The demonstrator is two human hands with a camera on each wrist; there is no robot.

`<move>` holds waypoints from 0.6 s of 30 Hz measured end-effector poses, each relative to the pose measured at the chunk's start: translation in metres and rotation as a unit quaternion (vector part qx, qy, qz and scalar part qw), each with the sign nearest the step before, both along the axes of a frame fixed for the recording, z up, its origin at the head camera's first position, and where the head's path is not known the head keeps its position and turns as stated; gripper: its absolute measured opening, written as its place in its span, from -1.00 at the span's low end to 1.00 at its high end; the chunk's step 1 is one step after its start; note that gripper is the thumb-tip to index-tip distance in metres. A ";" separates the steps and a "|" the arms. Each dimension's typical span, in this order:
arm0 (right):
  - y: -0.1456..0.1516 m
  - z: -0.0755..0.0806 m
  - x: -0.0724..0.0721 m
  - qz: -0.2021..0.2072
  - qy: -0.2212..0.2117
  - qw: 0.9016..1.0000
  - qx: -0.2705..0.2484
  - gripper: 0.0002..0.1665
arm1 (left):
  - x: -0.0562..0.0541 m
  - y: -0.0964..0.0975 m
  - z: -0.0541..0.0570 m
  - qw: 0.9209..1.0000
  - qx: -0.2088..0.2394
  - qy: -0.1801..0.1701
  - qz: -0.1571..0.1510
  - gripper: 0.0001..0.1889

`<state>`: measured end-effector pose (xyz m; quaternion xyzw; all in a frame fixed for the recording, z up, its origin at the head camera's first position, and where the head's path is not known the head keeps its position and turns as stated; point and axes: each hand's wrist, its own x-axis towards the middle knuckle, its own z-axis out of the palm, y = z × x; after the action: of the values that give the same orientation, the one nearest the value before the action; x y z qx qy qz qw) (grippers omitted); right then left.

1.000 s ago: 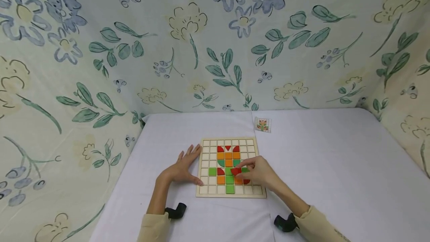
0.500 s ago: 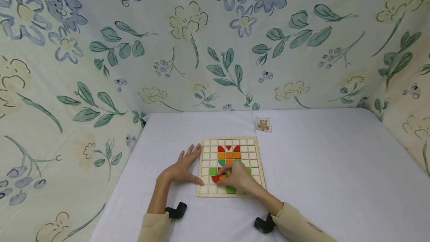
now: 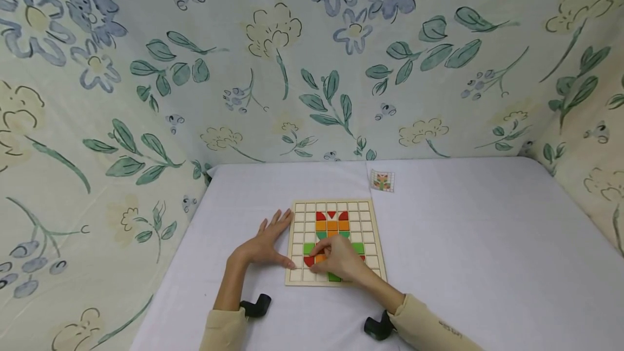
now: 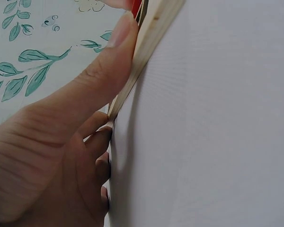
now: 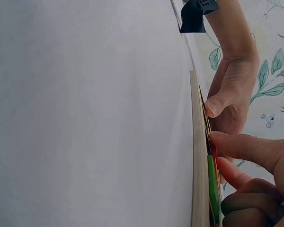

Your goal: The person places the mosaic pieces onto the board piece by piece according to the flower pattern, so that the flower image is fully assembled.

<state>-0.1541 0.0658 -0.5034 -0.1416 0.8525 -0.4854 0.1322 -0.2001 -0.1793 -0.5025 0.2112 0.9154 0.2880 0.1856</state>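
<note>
A square wooden puzzle board [image 3: 366, 226] with a grid of cells lies on the cloth, bearing red, orange and green tiles in a flower-like pattern. My right hand [image 3: 341, 259] reaches over its lower part. Between thumb and index finger it pinches a red round-edged tile [image 3: 309, 260], placed at a cell left of an orange tile and below a light green tile [image 3: 309, 248]. The palm and knuckles hide several tiles. My left hand [image 3: 260, 245] lies along the board's left edge, fingers spread; its thumb [image 4: 113, 56] rests against the wooden rim in the left wrist view.
Behind the board, a small pattern card [image 3: 382, 181] shows a similar flower picture. White cloth [image 3: 463, 242] covers the table, and a floral curtain [image 3: 273, 123] stands behind it. Black wrist-camera mounts [image 3: 378, 327] sit below both wrists.
My right hand has moved left across the board from the centre-right cells and now has a red tile at the lower-left part of the pattern. My left hand has stayed in place.
</note>
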 end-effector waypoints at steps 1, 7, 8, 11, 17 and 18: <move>0.000 0.000 0.000 -0.001 0.000 1.000 0.001 -0.76 | 0.000 0.000 0.000 1.000 0.000 -0.001 0.000 0.37; 0.001 -0.001 0.000 -0.006 0.009 1.000 0.002 -0.79 | 0.000 0.001 -0.001 1.000 -0.002 -0.002 0.004 0.37; 0.001 -0.001 0.001 -0.007 0.012 1.000 0.001 -0.79 | 0.001 0.001 -0.001 1.000 -0.002 -0.002 0.004 0.37; 0.001 -0.001 0.001 -0.008 0.017 1.000 -0.001 -0.79 | 0.000 0.001 -0.001 1.000 -0.001 0.000 0.004 0.37; 0.002 -0.001 0.002 -0.002 0.033 0.999 -0.004 -0.79 | 0.000 0.001 -0.001 1.000 -0.004 0.004 0.001 0.38; 0.002 -0.001 0.002 -0.001 0.037 0.999 -0.001 -0.80 | 0.000 0.001 -0.001 1.000 -0.005 0.004 0.000 0.38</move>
<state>-0.1521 0.0676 -0.5046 -0.1593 0.8564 -0.4810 0.0996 -0.2001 -0.1788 -0.5033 0.2115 0.9176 0.2827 0.1828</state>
